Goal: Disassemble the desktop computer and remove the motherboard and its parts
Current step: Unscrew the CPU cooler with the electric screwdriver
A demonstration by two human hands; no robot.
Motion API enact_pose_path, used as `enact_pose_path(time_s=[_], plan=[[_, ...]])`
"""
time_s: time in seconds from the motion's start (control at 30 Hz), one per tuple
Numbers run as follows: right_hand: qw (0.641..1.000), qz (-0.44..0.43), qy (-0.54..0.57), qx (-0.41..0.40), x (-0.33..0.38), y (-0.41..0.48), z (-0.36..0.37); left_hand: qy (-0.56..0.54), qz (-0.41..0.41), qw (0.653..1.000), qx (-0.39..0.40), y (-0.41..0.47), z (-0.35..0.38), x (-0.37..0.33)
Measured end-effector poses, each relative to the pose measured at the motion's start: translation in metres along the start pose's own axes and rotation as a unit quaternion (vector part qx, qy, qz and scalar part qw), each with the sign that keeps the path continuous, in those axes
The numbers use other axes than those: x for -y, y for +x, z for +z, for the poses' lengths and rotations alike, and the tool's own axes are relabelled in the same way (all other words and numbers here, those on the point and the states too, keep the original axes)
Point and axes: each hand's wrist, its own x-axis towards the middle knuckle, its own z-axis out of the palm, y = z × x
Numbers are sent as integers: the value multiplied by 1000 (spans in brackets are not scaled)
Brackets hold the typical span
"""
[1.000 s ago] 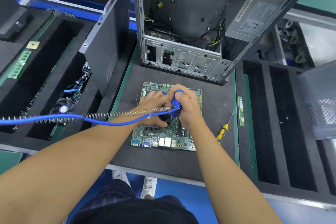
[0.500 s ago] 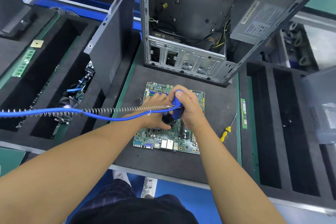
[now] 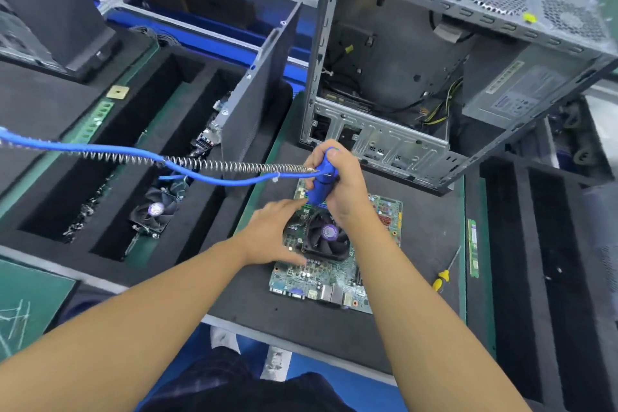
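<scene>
A green motherboard point(image 3: 337, 274) lies flat on the dark foam mat point(image 3: 424, 217), with a black CPU fan point(image 3: 327, 237) mounted on it. My right hand point(image 3: 344, 187) grips a blue electric screwdriver point(image 3: 320, 182) upright above the board's far edge; its blue cable and metal spring run off to the left. My left hand point(image 3: 272, 232) lies with straight fingers on the board's left part, beside the fan. The opened grey computer case point(image 3: 434, 77) stands behind the board, with its power supply point(image 3: 521, 90) still inside.
A yellow-handled screwdriver point(image 3: 444, 274) and a green memory stick point(image 3: 472, 247) lie right of the board. Foam trays on the left hold another fan point(image 3: 154, 211) and loose parts. A dark side panel point(image 3: 254, 104) leans upright left of the case. More foam slots sit at right.
My right hand has lifted the blue screwdriver up off the fan toward the board's far edge. My left hand let go of the tool and spread on the board, uncovering the fan.
</scene>
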Motion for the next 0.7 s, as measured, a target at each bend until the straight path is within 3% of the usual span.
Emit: enact_pose_path(time_s=[0.3,0.7], plan=[[999,24,-1,-35,-28,9,-5,-75,-31,996,-43,14,27,5],[999,12,-2,-35,-29,11,-10,-81,-82,993,-7,16,24,5]])
